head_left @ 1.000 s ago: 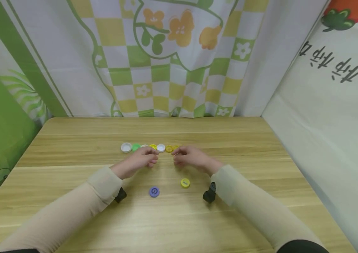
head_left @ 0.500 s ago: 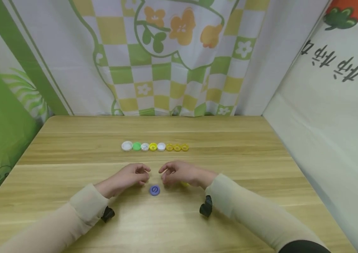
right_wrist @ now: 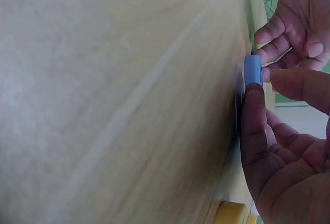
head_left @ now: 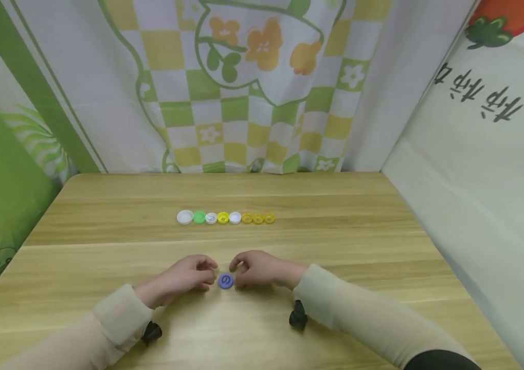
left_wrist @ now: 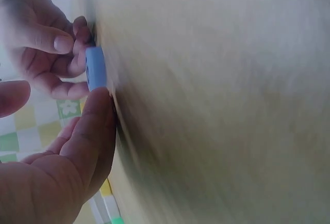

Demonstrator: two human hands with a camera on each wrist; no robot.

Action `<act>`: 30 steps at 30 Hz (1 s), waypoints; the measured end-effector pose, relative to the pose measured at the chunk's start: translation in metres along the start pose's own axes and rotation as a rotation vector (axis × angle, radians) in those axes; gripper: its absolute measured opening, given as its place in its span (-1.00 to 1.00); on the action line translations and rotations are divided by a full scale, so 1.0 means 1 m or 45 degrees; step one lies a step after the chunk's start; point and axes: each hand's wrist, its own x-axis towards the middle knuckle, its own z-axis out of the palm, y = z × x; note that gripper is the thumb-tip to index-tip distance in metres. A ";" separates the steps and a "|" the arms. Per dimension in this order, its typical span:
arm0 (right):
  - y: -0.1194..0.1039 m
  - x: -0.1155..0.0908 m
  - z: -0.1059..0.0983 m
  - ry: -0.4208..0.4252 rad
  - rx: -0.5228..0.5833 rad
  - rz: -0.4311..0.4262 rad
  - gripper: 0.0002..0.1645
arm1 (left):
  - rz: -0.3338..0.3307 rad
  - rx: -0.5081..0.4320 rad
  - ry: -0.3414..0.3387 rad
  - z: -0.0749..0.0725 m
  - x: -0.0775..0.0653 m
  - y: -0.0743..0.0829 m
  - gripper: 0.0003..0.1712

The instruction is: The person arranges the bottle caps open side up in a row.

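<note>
A blue-purple bottle cap (head_left: 226, 280) with a dark curl on top lies flat on the wooden table. In the head view my left hand (head_left: 187, 276) is just left of it, fingers bent loosely and thumb apart. On the other side, my right hand (head_left: 259, 270) rests low with fingertips right at the rim. Both wrist views show the cap's side (left_wrist: 96, 68) between the fingertips of the two hands, thumbs lifted away. A yellow cap (right_wrist: 231, 213) shows at the bottom of the right wrist view; my right hand hides it in the head view.
Farther back runs a straight row of several caps: a large white one (head_left: 185, 217), a green one (head_left: 199, 217), more white and yellow ones, and amber ones (head_left: 258, 218) at the right end. A checked curtain (head_left: 248, 128) hangs behind the table (head_left: 336, 205).
Both hands have come back from the row towards the near side, now flanking the blue-purple cap. The amber end of the row is uncovered, while the lone yellow cap has become hidden.
</note>
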 end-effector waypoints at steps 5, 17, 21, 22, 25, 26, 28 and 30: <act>-0.001 0.000 0.005 0.013 -0.041 0.020 -0.62 | 0.028 -0.066 -0.045 0.004 -0.003 -0.003 -0.48; -0.004 0.003 0.016 0.102 -0.245 -0.032 -0.62 | -0.009 -0.135 -0.002 0.010 0.001 -0.004 -0.54; -0.002 0.004 0.019 0.127 -0.303 -0.068 -0.68 | -0.003 -0.142 -0.016 0.010 0.000 -0.005 -0.55; -0.001 0.004 0.019 0.133 -0.308 -0.075 -0.69 | 0.005 -0.133 -0.016 0.010 0.001 -0.005 -0.56; 0.002 0.006 0.016 0.149 -0.290 -0.089 -0.72 | 0.025 -0.088 0.006 0.010 0.003 -0.003 -0.57; 0.002 0.007 0.014 0.153 -0.279 -0.096 -0.72 | 0.034 -0.067 0.019 0.009 0.004 -0.001 -0.58; 0.002 0.008 0.009 0.167 -0.258 -0.116 -0.70 | 0.063 -0.010 0.047 0.008 0.007 0.004 -0.59; 0.001 0.009 0.003 0.179 -0.240 -0.140 -0.71 | 0.090 0.023 0.069 0.007 0.009 0.009 -0.59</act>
